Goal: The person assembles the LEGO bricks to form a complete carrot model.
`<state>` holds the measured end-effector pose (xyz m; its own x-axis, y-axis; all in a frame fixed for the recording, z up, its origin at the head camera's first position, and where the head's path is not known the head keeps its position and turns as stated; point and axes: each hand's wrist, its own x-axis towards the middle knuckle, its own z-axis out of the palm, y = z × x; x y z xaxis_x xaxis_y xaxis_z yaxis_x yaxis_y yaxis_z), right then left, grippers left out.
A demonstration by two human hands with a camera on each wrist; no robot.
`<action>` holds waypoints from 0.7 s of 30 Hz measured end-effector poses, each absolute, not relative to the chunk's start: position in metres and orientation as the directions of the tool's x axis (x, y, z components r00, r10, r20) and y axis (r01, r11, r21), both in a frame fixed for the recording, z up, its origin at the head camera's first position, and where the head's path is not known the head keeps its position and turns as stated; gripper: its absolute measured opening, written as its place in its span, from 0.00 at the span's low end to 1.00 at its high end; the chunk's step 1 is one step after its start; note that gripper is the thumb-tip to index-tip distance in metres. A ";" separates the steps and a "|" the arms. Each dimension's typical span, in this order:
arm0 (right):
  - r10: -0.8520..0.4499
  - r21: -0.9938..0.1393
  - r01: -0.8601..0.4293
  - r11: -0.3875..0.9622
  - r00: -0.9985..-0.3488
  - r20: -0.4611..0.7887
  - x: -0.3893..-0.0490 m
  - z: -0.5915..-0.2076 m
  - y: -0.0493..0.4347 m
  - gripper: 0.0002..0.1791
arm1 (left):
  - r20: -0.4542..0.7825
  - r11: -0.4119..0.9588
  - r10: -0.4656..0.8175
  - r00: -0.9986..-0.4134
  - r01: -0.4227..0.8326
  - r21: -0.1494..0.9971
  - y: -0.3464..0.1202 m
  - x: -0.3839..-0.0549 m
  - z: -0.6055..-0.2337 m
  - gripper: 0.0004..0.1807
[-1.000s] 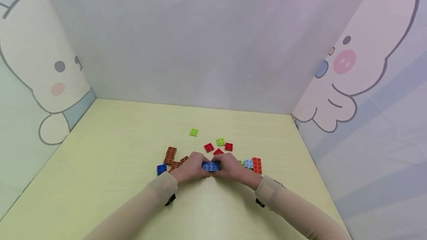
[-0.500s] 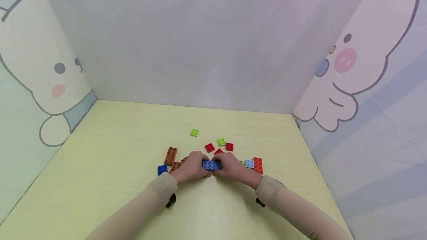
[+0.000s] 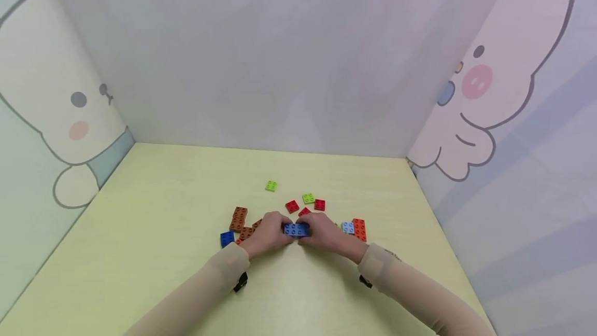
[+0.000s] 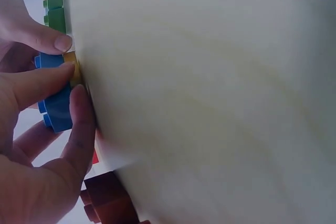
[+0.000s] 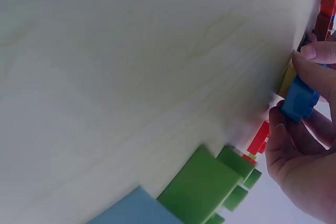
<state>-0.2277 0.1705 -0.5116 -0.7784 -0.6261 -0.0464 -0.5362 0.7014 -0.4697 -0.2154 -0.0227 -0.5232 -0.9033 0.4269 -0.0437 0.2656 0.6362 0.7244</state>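
LH (image 3: 269,233) + RH (image 3: 323,232) pinch 1 blu brk (image 3: 296,229) | 1 yel brk (image 5: 287,81) under

Screened work area; building type indeterminate. Grey panel (image 3: 252,56) spans upper centre; left cartoon panel (image 3: 51,92) and right cartoon panel (image 3: 508,113) flank pale tabletop (image 3: 182,180) below.

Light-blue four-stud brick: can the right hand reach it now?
Probably not yet: the right hand pinches the blue brick, though the light-blue four-stud brick's top looks uncovered.

Medium-blue brick (image 3: 296,230), brown bricks (image 3: 237,224), pale yellow table (image 3: 186,185), cartoon-patterned walls (image 3: 503,102)
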 end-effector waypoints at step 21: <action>-0.458 -0.453 -0.396 0.799 -0.889 -0.031 -0.233 -0.477 0.241 0.22 | -0.115 0.675 0.394 -0.912 0.202 0.709 -0.022 -0.217 -0.525 0.25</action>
<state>-0.2330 0.2408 -0.4770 -0.8885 -0.4578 -0.0312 -0.3958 0.7990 -0.4526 -0.2165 -0.0222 -0.5251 -0.9119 0.3938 -0.1154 0.2019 0.6754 0.7092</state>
